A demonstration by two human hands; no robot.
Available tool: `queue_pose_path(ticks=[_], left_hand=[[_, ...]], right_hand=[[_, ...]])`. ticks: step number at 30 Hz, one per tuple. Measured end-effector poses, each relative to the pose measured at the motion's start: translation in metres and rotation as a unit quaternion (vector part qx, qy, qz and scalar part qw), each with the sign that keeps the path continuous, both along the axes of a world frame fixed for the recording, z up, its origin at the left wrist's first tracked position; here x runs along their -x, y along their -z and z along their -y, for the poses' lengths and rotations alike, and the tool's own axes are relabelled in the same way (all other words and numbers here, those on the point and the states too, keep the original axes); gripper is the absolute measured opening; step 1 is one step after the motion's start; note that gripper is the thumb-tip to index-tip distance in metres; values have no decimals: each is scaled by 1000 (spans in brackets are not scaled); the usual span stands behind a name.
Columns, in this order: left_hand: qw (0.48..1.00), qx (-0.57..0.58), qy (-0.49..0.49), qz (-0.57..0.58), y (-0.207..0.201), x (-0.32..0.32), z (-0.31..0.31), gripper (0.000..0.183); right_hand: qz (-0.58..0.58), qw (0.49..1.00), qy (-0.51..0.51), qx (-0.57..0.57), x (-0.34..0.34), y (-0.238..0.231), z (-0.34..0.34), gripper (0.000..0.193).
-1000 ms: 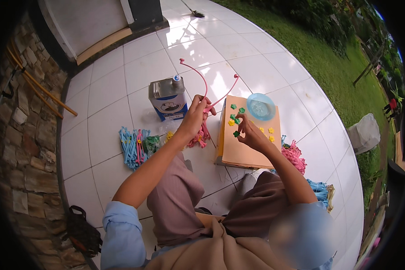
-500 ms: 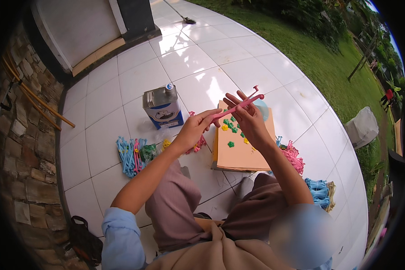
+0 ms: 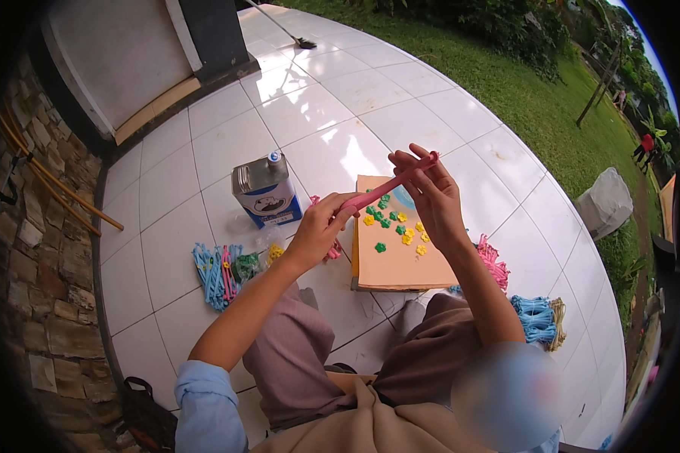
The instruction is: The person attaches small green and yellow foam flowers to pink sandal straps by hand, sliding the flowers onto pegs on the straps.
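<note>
A long pink plastic stick (image 3: 389, 186) with a small knob at its upper end slants up to the right between my hands. My left hand (image 3: 321, 226) is closed around its lower end. Near the knob, my right hand (image 3: 434, 200) pinches it between thumb and fingers, the other fingers partly stretched. Below the hands stands a cardboard box (image 3: 400, 270) with a flat peach-coloured top. Green flower-shaped pieces (image 3: 381, 247) and yellow flower-shaped pieces (image 3: 407, 239) lie scattered on it. A translucent blue round thing (image 3: 403, 198) on the box is partly hidden by my right hand.
A blue and white metal can (image 3: 267, 192) stands left of the box. Bundles of blue sticks (image 3: 209, 275) lie on the left; pink bundles (image 3: 493, 263) and more blue bundles (image 3: 533, 318) lie on the right. A broom (image 3: 304, 43) rests on the far tiles.
The pink stick's second thin end, with its small knob, no longer shows apart from the main length. My right fingers have closed nearer the knob, and my left hand has lowered slightly.
</note>
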State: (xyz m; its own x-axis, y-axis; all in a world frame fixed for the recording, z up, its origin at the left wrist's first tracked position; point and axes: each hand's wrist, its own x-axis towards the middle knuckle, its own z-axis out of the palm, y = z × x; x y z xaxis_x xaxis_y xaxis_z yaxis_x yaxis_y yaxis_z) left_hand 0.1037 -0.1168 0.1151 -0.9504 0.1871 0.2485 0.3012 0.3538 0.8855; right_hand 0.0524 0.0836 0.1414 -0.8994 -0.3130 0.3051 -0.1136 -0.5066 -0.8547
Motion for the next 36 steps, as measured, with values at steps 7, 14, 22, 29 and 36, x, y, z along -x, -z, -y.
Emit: queue_pose_path(ticks=[7,14,22,29,36], left_hand=[[930,-343,-3,130,1,7,9,41],[854,-494,74,146,-3,10,18,38],[958,-237,138,88,-2,2,18,44],[927,-289,137,198,1,4,23,38],[882,-345,223,229,-4,6,27,27]], right_hand=[[-20,999,30,-13,-13,-12,10,39],[123,990,-63,8,-5,4,7,49],[98,982,-23,-161,5,-4,-21,66],[-156,820,-77,-546,14,103,-15,25],[-213,810,-14,-546,15,130,-11,34]])
